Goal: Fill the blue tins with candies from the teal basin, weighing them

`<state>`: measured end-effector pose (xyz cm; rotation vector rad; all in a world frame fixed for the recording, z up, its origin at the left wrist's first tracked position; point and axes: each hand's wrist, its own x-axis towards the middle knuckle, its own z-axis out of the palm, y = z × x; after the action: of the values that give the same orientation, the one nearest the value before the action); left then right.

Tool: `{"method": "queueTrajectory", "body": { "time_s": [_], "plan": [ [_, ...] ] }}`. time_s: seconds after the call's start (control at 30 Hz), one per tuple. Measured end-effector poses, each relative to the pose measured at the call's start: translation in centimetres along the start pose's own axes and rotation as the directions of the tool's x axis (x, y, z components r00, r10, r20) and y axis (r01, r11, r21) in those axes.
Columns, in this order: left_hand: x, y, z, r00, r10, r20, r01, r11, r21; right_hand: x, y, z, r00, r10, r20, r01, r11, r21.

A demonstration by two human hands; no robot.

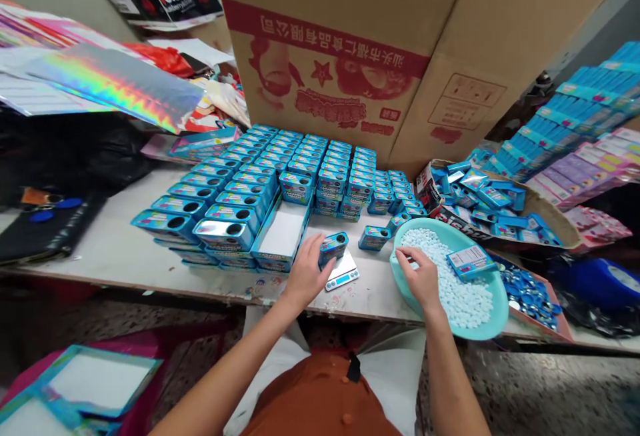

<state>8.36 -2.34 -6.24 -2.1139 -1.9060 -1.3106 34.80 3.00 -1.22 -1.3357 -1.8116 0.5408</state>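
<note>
Head view: left hand [305, 275] wraps a blue tin [334, 249] firmly, just beside the scale [344, 271] at 12 o'clock; right hand [421, 281] pinches white mints [450, 283] in the teal bowl [500, 306] at 2 o'clock.

A large cardboard carton [320, 43] with red printing, upside down, stood behind the counter [100, 249]. Iridescent holographic sheets [115, 86] lay to the left, above a black plastic bag [75, 149]. Stacked flat blue cartons [585, 106] and lilac packaging boxes [580, 179] rose at the right, and a teal-edged paper tray [85, 383] lay on the floor below.
</note>
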Motion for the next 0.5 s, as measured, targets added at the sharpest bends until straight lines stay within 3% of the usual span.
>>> {"method": "queueTrajectory", "body": {
  "time_s": [0.13,0.3,0.5],
  "plan": [
    [2.2,0.4,-0.1,0.999,-0.007,0.046,0.005,0.999,0.054,-1.9,1.5,-2.1,0.996,0.039,-0.086,-0.041,0.999,-0.019],
    [5.4,1.3,-2.1,0.997,0.015,0.078,-0.022,0.995,0.093,-4.3,3.3,-4.7,0.988,0.046,-0.15,-0.055,0.997,-0.059],
    [5.1,1.4,-3.6,0.974,-0.047,0.223,0.014,0.989,0.147,-5.7,4.7,-5.9,0.98,0.123,-0.154,-0.135,0.988,-0.072]
  ]
}}
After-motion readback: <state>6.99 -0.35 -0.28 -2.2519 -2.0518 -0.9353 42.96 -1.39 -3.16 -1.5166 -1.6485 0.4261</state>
